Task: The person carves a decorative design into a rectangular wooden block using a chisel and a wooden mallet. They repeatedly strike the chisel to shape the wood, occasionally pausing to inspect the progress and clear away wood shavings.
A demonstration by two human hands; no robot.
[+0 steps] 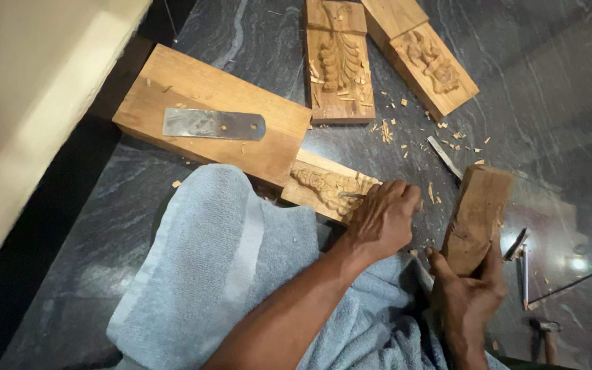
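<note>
Plain block: well up and left of the left hand, thick blond wood with a flat metal blade lying on top.
Towel: pale blue, soft, draped under both forearms.
Carved panel: under the left hand's fingertips, resting on the dark stone floor; its fine relief looks fragile, so it is best gripped by the plain edges.
Left hand: closed round a thin chisel, tip on the carving.
Far panels: two carved pieces beyond the hands, chips scattered about them.
Right hand: clamped on the base of a wooden mallet, which looks stiff and heavy.
Spare tools: slim metal ones, just right of the right hand.
</note>
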